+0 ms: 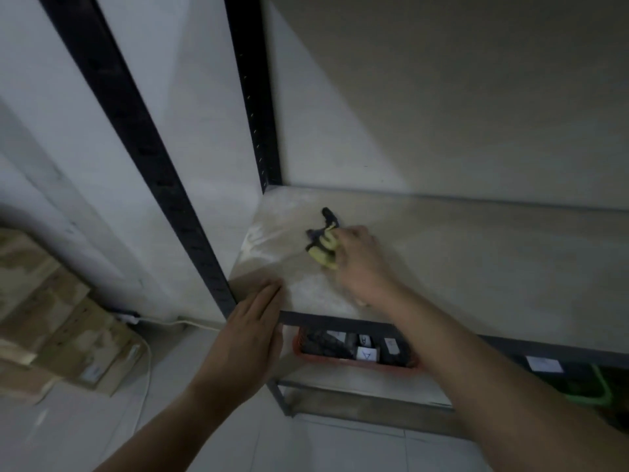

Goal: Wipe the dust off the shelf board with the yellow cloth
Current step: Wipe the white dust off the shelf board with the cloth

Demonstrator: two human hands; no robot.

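Observation:
The pale shelf board (459, 260) runs across the middle of the view, with whitish dust smears near its left end. My right hand (360, 264) rests on the board and grips the bunched yellow cloth (325, 248), which has dark patches and sticks out past my fingers to the left. My left hand (252, 338) lies flat with fingers together on the board's front left corner, over the dark front rail, holding nothing.
Black slotted uprights (253, 97) frame the shelf's left side against a white wall. Below the board, a red basket (354, 362) holds dark items with white labels, and something green (592, 386) sits at right. Cardboard boxes (68, 335) and a white cable lie on the floor at left.

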